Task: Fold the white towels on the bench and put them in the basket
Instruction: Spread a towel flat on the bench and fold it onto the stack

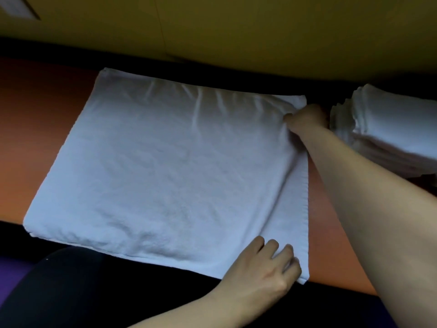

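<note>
A white towel (165, 162), folded double, lay flat across the orange bench (35, 129), its near edge overhanging toward your dark-clad leg (82, 292). Your right hand (305, 117) pinched the far right corner, fingers curled tight around the cloth. Your left hand (264, 266) gripped the near right corner, fingertips curled into the layered edge. A stack of white towels (387, 129) sat on the bench just right of your right hand. A yellow wall (236, 31) stood behind the bench.
</note>
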A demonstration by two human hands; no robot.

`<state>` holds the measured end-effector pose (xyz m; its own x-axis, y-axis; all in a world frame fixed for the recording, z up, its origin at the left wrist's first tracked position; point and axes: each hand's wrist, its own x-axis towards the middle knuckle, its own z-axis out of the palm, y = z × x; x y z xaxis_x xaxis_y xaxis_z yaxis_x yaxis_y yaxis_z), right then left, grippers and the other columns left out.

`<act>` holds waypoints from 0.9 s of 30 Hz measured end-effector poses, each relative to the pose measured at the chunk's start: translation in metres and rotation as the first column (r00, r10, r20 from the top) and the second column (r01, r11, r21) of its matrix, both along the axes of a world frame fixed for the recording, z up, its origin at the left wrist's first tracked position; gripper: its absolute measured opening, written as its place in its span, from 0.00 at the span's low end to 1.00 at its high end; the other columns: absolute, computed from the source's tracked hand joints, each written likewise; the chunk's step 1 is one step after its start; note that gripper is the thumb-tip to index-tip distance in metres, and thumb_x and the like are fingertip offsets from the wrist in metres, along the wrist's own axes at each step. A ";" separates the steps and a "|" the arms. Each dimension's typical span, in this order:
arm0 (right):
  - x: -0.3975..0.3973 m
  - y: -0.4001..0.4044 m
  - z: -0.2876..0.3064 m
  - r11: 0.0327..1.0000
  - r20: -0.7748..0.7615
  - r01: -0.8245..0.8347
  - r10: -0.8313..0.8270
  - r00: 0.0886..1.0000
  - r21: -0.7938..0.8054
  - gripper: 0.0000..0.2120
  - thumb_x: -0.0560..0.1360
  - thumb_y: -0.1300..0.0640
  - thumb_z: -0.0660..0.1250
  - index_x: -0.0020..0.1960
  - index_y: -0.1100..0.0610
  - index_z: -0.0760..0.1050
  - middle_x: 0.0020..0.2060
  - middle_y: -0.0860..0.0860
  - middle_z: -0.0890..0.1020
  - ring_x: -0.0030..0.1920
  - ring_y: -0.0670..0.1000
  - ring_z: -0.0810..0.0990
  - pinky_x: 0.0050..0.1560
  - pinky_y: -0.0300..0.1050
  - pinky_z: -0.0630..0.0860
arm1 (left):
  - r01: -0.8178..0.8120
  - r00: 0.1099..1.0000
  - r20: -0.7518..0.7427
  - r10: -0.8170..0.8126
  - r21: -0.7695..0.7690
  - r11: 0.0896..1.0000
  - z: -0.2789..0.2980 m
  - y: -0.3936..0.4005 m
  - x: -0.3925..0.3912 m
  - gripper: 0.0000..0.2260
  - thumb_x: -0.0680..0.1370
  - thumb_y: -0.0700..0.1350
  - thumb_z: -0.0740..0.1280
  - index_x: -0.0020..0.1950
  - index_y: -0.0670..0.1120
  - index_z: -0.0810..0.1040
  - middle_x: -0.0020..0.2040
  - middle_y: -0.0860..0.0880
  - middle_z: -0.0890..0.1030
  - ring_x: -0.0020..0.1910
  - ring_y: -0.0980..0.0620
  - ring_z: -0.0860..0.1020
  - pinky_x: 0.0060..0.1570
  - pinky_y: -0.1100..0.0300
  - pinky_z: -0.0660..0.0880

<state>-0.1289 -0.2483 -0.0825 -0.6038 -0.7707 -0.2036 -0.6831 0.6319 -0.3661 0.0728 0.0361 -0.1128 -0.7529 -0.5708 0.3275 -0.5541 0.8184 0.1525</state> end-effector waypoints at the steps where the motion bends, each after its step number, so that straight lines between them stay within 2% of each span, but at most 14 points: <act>1: -0.002 -0.003 0.002 1.000 0.062 0.009 -0.009 0.998 0.001 0.29 0.74 0.47 0.68 0.68 0.62 0.72 0.62 0.58 0.79 0.61 0.61 0.80 0.50 0.47 0.75 | -0.023 1.000 -0.017 0.024 0.022 0.999 0.003 0.001 -0.001 0.09 0.76 0.34 0.63 0.46 0.46 0.80 0.42 0.48 0.79 0.35 0.47 0.67 0.35 0.55 0.64; 3: -0.005 -0.009 0.006 1.000 0.152 0.022 -0.025 0.988 0.019 0.24 0.75 0.53 0.70 0.67 0.62 0.72 0.60 0.57 0.79 0.60 0.60 0.80 0.49 0.46 0.74 | -0.082 0.996 -0.039 0.084 0.071 0.994 0.008 -0.002 -0.003 0.10 0.74 0.34 0.62 0.42 0.47 0.77 0.35 0.50 0.72 0.32 0.49 0.66 0.32 0.57 0.62; 6: -0.008 -0.006 0.011 0.998 0.182 -0.002 0.014 0.983 -0.066 0.19 0.77 0.55 0.67 0.65 0.64 0.74 0.59 0.59 0.80 0.59 0.60 0.80 0.48 0.45 0.73 | -0.139 0.979 -0.111 0.170 0.249 0.959 0.016 -0.007 -0.002 0.09 0.70 0.39 0.66 0.49 0.49 0.75 0.39 0.52 0.73 0.34 0.51 0.70 0.30 0.58 0.66; 8: -0.010 -0.001 0.021 0.980 0.148 -0.062 0.091 0.985 -0.188 0.16 0.81 0.54 0.64 0.62 0.65 0.76 0.58 0.60 0.81 0.58 0.61 0.80 0.48 0.46 0.73 | -0.155 0.929 -0.233 0.288 0.461 0.874 0.023 -0.004 -0.001 0.10 0.72 0.42 0.64 0.52 0.50 0.71 0.41 0.54 0.74 0.35 0.53 0.70 0.30 0.56 0.70; 10: -0.009 0.009 0.044 0.955 0.107 -0.085 0.120 0.987 -0.284 0.16 0.83 0.52 0.61 0.61 0.61 0.78 0.60 0.59 0.81 0.60 0.61 0.80 0.52 0.47 0.73 | -0.137 0.874 -0.304 0.380 0.595 0.792 0.035 0.003 -0.003 0.09 0.72 0.43 0.64 0.51 0.51 0.69 0.40 0.55 0.72 0.34 0.54 0.68 0.31 0.56 0.72; 12: -0.013 0.014 0.066 0.936 0.107 -0.065 0.108 0.988 -0.345 0.12 0.83 0.51 0.61 0.54 0.57 0.79 0.56 0.58 0.82 0.58 0.59 0.81 0.51 0.44 0.70 | -0.115 0.843 -0.341 0.416 0.641 0.759 0.046 0.011 -0.009 0.09 0.72 0.43 0.64 0.50 0.51 0.70 0.38 0.57 0.69 0.34 0.54 0.68 0.33 0.56 0.73; 14: -0.021 0.021 0.085 0.924 0.118 -0.026 0.076 0.990 -0.382 0.12 0.83 0.53 0.62 0.43 0.56 0.75 0.48 0.56 0.81 0.54 0.57 0.82 0.49 0.42 0.69 | -0.089 0.828 -0.370 0.421 0.655 0.750 0.059 0.017 -0.016 0.08 0.73 0.44 0.64 0.51 0.52 0.70 0.38 0.58 0.69 0.34 0.55 0.67 0.35 0.57 0.73; 15: -0.025 0.025 0.095 0.922 0.124 0.003 0.049 0.991 -0.387 0.11 0.82 0.54 0.62 0.43 0.56 0.75 0.47 0.55 0.80 0.54 0.57 0.82 0.49 0.43 0.70 | -0.075 0.820 -0.382 0.425 0.666 0.742 0.065 0.019 -0.019 0.08 0.73 0.45 0.63 0.51 0.53 0.70 0.39 0.57 0.70 0.34 0.55 0.67 0.37 0.57 0.73; 17: -0.035 0.036 0.111 0.912 0.150 0.079 -0.019 0.989 -0.403 0.08 0.82 0.55 0.62 0.49 0.56 0.78 0.49 0.54 0.80 0.55 0.58 0.82 0.51 0.43 0.71 | -0.032 0.810 -0.407 0.423 0.689 0.724 0.081 0.024 -0.023 0.08 0.74 0.46 0.63 0.51 0.55 0.69 0.41 0.53 0.75 0.35 0.52 0.70 0.39 0.58 0.73; 20: -0.041 0.053 0.132 0.892 0.238 0.186 -0.091 0.967 -0.413 0.12 0.81 0.54 0.63 0.60 0.58 0.79 0.55 0.54 0.81 0.58 0.58 0.81 0.54 0.44 0.73 | 0.049 0.776 -0.463 0.428 0.720 0.692 0.104 0.031 -0.024 0.07 0.75 0.48 0.65 0.50 0.56 0.68 0.40 0.55 0.77 0.36 0.52 0.74 0.40 0.63 0.71; 23: -0.032 0.061 0.146 0.887 0.333 0.180 -0.032 0.942 -0.424 0.13 0.81 0.52 0.65 0.63 0.56 0.79 0.53 0.52 0.82 0.55 0.55 0.82 0.57 0.48 0.77 | 0.079 0.709 -0.510 0.487 0.744 0.664 0.118 0.036 -0.006 0.08 0.76 0.53 0.66 0.49 0.56 0.68 0.36 0.60 0.75 0.33 0.56 0.75 0.42 0.63 0.75; 27: 0.010 0.057 0.161 0.865 0.408 0.141 0.079 0.910 -0.482 0.16 0.81 0.53 0.67 0.65 0.59 0.79 0.51 0.51 0.80 0.51 0.51 0.79 0.57 0.47 0.77 | 0.022 0.599 -0.537 0.594 0.753 0.658 0.121 0.038 0.040 0.08 0.76 0.56 0.66 0.48 0.55 0.69 0.36 0.53 0.80 0.34 0.52 0.80 0.37 0.58 0.79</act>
<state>-0.1186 -0.1909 0.0786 -0.5783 -0.8152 -0.0324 -0.3892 0.3105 -0.8672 0.1133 0.0744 0.0087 -0.2017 -0.9744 0.0993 -0.1915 0.1386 0.9716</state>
